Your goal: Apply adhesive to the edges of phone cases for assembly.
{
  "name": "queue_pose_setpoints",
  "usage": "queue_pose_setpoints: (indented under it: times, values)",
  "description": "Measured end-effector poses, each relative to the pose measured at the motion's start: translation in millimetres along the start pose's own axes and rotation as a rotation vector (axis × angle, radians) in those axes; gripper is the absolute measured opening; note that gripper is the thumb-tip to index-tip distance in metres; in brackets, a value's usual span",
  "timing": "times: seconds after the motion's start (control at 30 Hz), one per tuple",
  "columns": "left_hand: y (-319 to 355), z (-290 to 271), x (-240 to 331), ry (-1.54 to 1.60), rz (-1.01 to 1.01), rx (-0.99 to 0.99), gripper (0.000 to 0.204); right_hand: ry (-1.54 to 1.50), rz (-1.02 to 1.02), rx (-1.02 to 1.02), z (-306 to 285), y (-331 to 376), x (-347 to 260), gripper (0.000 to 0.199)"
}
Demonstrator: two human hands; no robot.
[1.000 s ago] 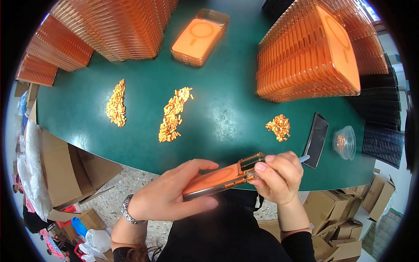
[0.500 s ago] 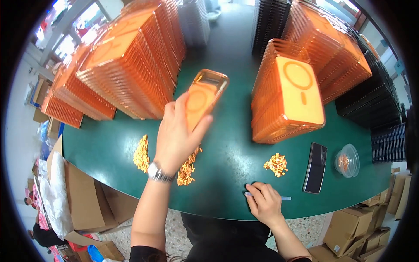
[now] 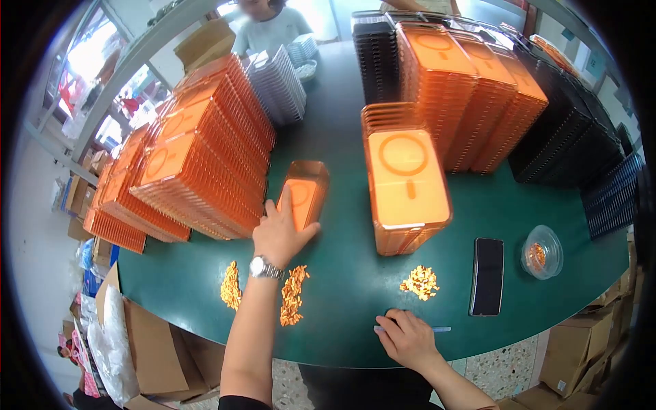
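Observation:
My left hand, with a watch on its wrist, reaches out over the green table. It grips the near end of an orange phone case, which lies flat between two stacks. The tall stack of orange cases stands just left of it. A shorter stack of orange cases stands to its right. My right hand rests at the table's near edge, closed on a thin pale-blue tool lying flat.
Three heaps of small orange parts lie near the front edge. A black phone and a clear bowl are on the right. Black stacks and pale stacks stand behind. A person is at the far end. Cardboard boxes stand below.
My left hand carried the orange case out from near my body and lowered it onto the table between the stacks. My right hand dropped to the table's near edge.

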State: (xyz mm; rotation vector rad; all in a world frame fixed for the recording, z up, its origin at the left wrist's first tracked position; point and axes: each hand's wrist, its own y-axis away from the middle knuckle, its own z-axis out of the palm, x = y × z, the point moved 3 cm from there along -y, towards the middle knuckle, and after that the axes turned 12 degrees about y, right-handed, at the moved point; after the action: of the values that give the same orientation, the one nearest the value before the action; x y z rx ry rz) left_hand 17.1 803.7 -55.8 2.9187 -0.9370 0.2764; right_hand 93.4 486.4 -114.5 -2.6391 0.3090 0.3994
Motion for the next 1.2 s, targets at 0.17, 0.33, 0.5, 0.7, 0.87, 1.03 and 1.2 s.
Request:
queue_pose_setpoints:
  times: [0.17,0.33,0.5,0.7,0.87,1.03,1.2]
  values:
    - [-1.0,-80.6,53.0,0.404,0.511,0.508,0.088,0.021,-0.006,-0.016,3.0,0.8,-3.9,0.024]
    - [20.9,-144.3,177.9,0.268,0.532,0.316,0.089,-0.007,0.010,0.018,2.3,7.3,-0.7,0.022]
    - [14.2,-139.8,208.1,0.039,0.523,0.141,0.098,0.014,0.003,0.013,1.7,6.7,-3.3,0.024]
    - [16.2,-162.3,187.3,0.094,0.418,0.158,0.083,-0.002,0.002,0.025,1.5,3.4,-2.5,0.025]
    - [39.4,-153.2,100.6,1.735,0.323,-0.140,0.087,-0.017,0.040,0.039,4.2,7.9,2.6,0.022]
    - [114.4,-76.5,17.3,2.563,0.227,-0.544,0.092,0.000,0.026,0.001,-5.9,15.2,-12.4,0.026]
    - [176.4,30.7,-21.5,2.122,-0.177,-0.544,0.081,0.035,0.191,-0.051,-19.3,35.1,8.1,0.028]
